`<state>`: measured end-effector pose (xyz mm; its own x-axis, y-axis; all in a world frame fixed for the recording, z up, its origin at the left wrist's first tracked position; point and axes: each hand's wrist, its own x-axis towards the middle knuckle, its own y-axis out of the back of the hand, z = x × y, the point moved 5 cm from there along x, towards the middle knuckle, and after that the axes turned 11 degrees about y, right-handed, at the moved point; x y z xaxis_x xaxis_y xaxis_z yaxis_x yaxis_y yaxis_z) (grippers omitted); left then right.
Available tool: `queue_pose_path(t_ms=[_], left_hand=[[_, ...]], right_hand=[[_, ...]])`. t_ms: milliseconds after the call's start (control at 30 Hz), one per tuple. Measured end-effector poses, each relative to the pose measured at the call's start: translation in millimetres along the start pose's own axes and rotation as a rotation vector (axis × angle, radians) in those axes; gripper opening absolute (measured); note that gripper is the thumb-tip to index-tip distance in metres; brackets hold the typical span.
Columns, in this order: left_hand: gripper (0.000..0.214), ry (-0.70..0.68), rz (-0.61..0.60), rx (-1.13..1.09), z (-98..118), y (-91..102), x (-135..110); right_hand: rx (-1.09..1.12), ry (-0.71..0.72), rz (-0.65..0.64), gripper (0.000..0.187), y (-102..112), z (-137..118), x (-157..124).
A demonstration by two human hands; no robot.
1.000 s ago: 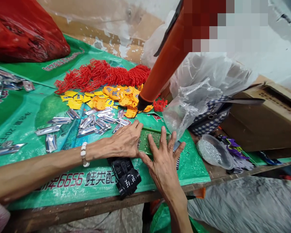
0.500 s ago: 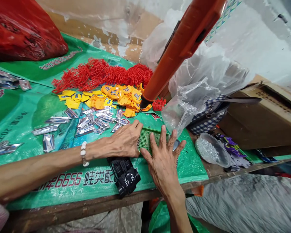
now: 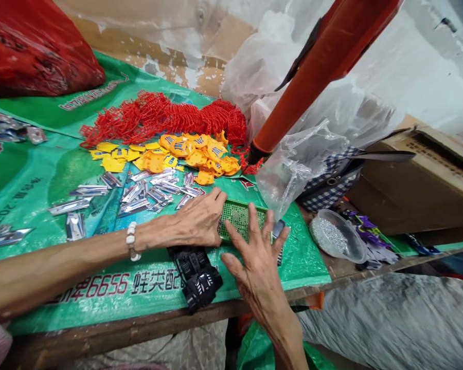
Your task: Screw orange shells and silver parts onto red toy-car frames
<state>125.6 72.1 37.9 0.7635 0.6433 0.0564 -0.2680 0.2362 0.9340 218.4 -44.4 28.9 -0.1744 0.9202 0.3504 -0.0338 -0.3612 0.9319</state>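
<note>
A shallow green tray [image 3: 237,215] with a grid of small holes lies on the green sheet, and small metal bits show in part of the grid. My left hand [image 3: 200,218] is closed around the tray's left end. Over its right part, my right hand [image 3: 256,257] is held with fingers spread, hiding some of the holes; whether the fingertips touch cannot be seen. Just below my left hand rests a black moulded plastic part [image 3: 200,280]. An orange pen-shaped power screwdriver [image 3: 312,87] hangs tilted beyond the tray, in neither hand.
Silver pieces [image 3: 164,187], yellow-orange pieces [image 3: 193,151] and red plastic frames [image 3: 170,118] lie in piles behind my left hand. On the right stand a clear bowl [image 3: 334,236] of tiny metal parts and a cardboard box [image 3: 409,180]. A red bag [image 3: 38,51] sits back left.
The hanging screwdriver has swung to the right. My right hand has shifted slightly left over the tray, its fingers still spread. My left hand keeps its hold on the tray.
</note>
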Motion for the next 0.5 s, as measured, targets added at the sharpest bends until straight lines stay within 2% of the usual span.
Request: queue_pose_path(t_ms=[100, 233, 400, 500], left_hand=[[0.042, 0.002, 0.04, -0.001, -1.4, 0.0, 3.1], [0.045, -0.003, 0.062, -0.01, -3.2, -1.7, 5.0], [0.045, -0.01, 0.065, -0.028, -4.1, -2.2, 4.7], [0.043, -0.019, 0.061, -0.033, -3.0, -1.8, 4.2]], right_hand=[[-0.063, -0.077, 0.047, 0.043, 5.1, 9.3, -2.5], [0.035, -0.001, 0.007, 0.043, 5.0, 9.0, -5.3], [0.036, -0.052, 0.056, 0.039, 9.2, 12.2, -10.0], [0.073, -0.012, 0.049, 0.038, 9.0, 5.6, -8.5]])
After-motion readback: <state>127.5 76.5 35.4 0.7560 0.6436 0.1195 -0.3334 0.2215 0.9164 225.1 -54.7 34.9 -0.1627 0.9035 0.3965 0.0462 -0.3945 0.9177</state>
